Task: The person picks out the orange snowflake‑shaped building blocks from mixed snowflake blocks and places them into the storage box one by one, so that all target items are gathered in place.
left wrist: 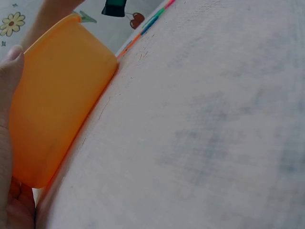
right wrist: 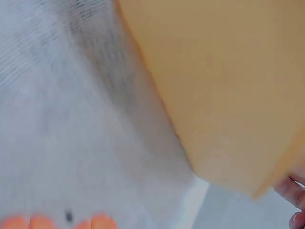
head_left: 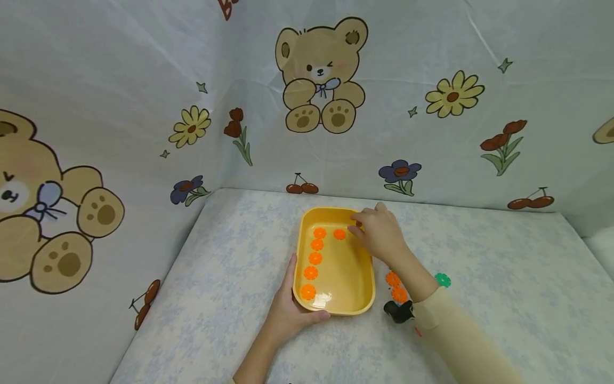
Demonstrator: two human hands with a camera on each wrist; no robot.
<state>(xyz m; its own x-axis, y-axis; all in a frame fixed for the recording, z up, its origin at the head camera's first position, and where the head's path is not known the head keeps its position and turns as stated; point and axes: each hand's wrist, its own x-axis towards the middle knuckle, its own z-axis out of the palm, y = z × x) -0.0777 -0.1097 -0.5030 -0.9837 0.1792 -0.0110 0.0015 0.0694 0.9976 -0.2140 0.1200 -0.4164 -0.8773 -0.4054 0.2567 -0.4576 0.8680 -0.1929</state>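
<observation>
A yellow plastic tray (head_left: 342, 272) stands on the table, with a column of several orange notched discs (head_left: 315, 258) along its left side. One more orange disc (head_left: 339, 234) lies near the far end. My left hand (head_left: 290, 314) grips the tray's near left corner, thumb along the front wall; the left wrist view shows the tray's outer side (left wrist: 62, 105) beside that thumb. Over the far right corner, my right hand (head_left: 381, 232) has its finger and thumb bent inside the rim, a small orange-brown bit showing between them. In the right wrist view its fingers (right wrist: 290, 191) appear by the rim.
Right of the tray lie loose orange discs (head_left: 396, 288), partly covered by the right forearm. A green disc (head_left: 442, 279) sits beyond that arm. A black object (head_left: 398, 312) shows at the right cuff. A bear-print cloth wall (head_left: 259, 80) borders the table's back and left.
</observation>
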